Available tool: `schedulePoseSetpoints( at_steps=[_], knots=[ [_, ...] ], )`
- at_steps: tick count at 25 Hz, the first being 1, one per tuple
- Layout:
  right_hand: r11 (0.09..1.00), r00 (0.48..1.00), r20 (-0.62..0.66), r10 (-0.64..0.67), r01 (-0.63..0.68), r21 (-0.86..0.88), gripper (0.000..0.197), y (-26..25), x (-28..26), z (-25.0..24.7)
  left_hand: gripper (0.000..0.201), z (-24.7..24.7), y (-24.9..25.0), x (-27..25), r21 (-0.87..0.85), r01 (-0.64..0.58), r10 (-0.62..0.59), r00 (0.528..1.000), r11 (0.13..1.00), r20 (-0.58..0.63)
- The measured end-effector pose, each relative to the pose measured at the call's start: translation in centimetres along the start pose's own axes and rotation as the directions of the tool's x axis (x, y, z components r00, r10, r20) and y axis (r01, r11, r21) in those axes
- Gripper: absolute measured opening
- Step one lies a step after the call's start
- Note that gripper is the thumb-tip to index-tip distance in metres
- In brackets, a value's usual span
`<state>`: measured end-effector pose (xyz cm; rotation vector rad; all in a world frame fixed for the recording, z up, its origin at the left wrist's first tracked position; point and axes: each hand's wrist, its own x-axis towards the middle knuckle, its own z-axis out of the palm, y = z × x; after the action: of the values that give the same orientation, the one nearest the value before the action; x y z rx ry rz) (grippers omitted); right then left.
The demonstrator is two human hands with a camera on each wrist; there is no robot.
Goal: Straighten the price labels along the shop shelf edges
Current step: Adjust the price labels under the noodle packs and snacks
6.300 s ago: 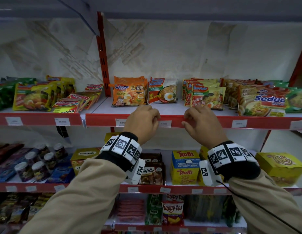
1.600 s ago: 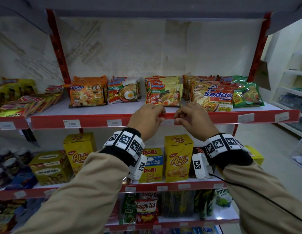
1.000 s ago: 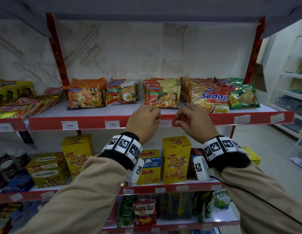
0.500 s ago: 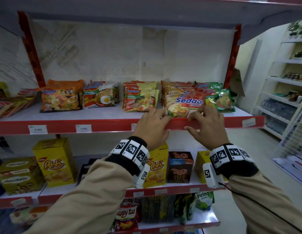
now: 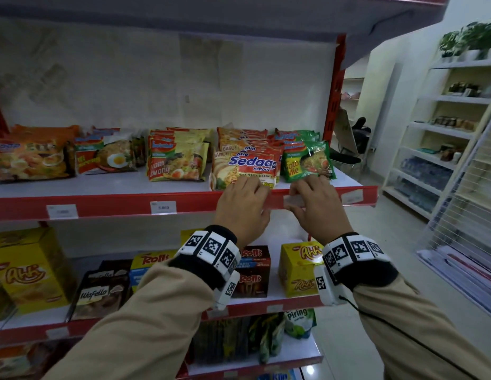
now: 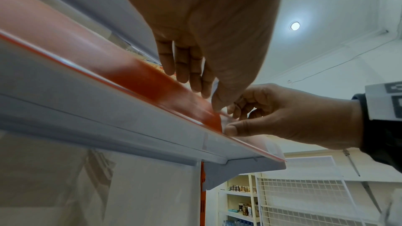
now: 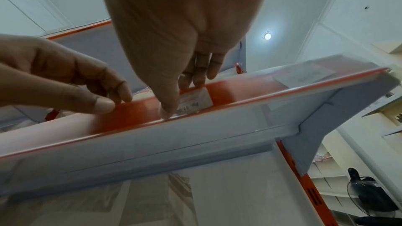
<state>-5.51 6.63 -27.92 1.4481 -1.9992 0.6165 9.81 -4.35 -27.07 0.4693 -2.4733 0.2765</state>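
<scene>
The red shelf edge strip (image 5: pixel 115 205) carries white price labels. One label (image 5: pixel 292 200) sits between my hands, below the Sedaap noodle packs (image 5: pixel 247 165). My right hand (image 5: pixel 299 196) pinches it: in the right wrist view the thumb presses the label (image 7: pixel 196 100) while the fingers hook over the strip's top. My left hand (image 5: pixel 252 196) grips the strip just left of it, thumb in front and fingers over the top edge, as the right wrist view shows (image 7: pixel 115 100). Another label (image 5: pixel 351 198) sits tilted at the shelf's right end.
Two more labels (image 5: pixel 163 207) (image 5: pixel 62 211) sit further left on the strip. Noodle packs line the shelf above it. Snack boxes (image 5: pixel 302 267) fill the shelf below. A red upright (image 5: pixel 332 86) ends the bay. White shelving (image 5: pixel 441 138) stands to the right.
Both hands have slid right along the shelf edge, from the label below the yellow noodle packs to the one below the Sedaap packs. The view has turned right with them.
</scene>
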Motion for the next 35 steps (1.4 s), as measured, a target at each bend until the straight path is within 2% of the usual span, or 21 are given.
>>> schedulePoseSetpoints(
  at_steps=[3, 8, 15, 19, 21, 23, 24, 26, 29, 30, 32, 35],
  knots=[
    [0.999, 1.0, -0.007, -0.013, 0.013, 0.053, 0.029, 0.3, 0.0, -0.1, 0.029, 0.2, 0.2, 0.3, 0.002, 0.024, -0.023, 0.999, 1.0, -0.028],
    [0.999, 0.999, 0.013, -0.05, 0.05, 0.015, 0.024, 0.7, 0.0, -0.1, 0.017, 0.9, 0.5, 0.1, -0.039, 0.03, -0.033, 0.995, 0.999, -0.092],
    [0.999, 0.999, -0.009, -0.051, 0.051, 0.014, 0.017, 0.6, -0.2, -0.3, 0.019, 1.0, 0.5, -0.3, -0.036, 0.019, -0.024, 0.993, 0.999, -0.118],
    [0.999, 0.998, 0.059, 0.004, -0.007, 0.049, 0.018, 0.8, 0.4, -0.4, 0.021, 0.8, 0.5, -0.4, -0.052, 0.027, -0.032, 0.995, 0.998, -0.099],
    [0.988, 0.994, 0.098, 0.038, -0.052, 0.144, 0.015, 0.8, 0.9, -0.7, 0.021, 0.8, 0.5, -0.3, -0.072, 0.039, -0.045, 0.995, 0.997, -0.09],
    [0.922, 0.994, 0.061, 0.093, -0.109, 0.371, 0.006, 0.8, 1.2, -1.2, 0.019, 0.8, 0.4, -0.3, -0.11, 0.049, -0.059, 0.994, 0.993, -0.094],
    [0.851, 0.987, 0.029, 0.157, -0.15, 0.503, 0.002, 0.9, 1.4, -1.5, 0.018, 0.8, 0.4, -0.3, -0.135, 0.052, -0.066, 0.993, 0.989, -0.101],
    [0.664, 0.955, 0.022, 0.295, -0.221, 0.714, 0.004, 0.7, 1.4, -2.0, 0.021, 0.9, 0.3, -0.3, -0.201, 0.062, -0.088, 0.988, 0.978, -0.123],
    [0.404, 0.919, 0.09, 0.384, -0.254, 0.879, 0.012, -0.5, 1.0, -1.9, 0.038, 0.8, 0.2, -0.3, -0.333, 0.083, -0.138, 0.98, 0.939, -0.145],
    [0.357, 0.911, 0.096, 0.402, -0.253, 0.899, 0.014, -1.0, 0.8, -1.6, 0.044, 0.8, 0.3, -0.3, -0.361, 0.085, -0.147, 0.978, 0.929, -0.149],
    [0.322, 0.894, 0.098, 0.438, -0.257, 0.911, 0.018, -1.8, 0.6, -1.0, 0.048, 0.7, 0.2, -0.3, -0.385, 0.079, -0.15, 0.976, 0.919, -0.158],
    [0.303, 0.89, 0.122, 0.44, -0.275, 0.912, 0.023, -2.7, 0.6, -0.2, 0.036, 0.9, 0.0, -0.3, -0.408, 0.071, -0.152, 0.974, 0.91, -0.168]
  ],
)
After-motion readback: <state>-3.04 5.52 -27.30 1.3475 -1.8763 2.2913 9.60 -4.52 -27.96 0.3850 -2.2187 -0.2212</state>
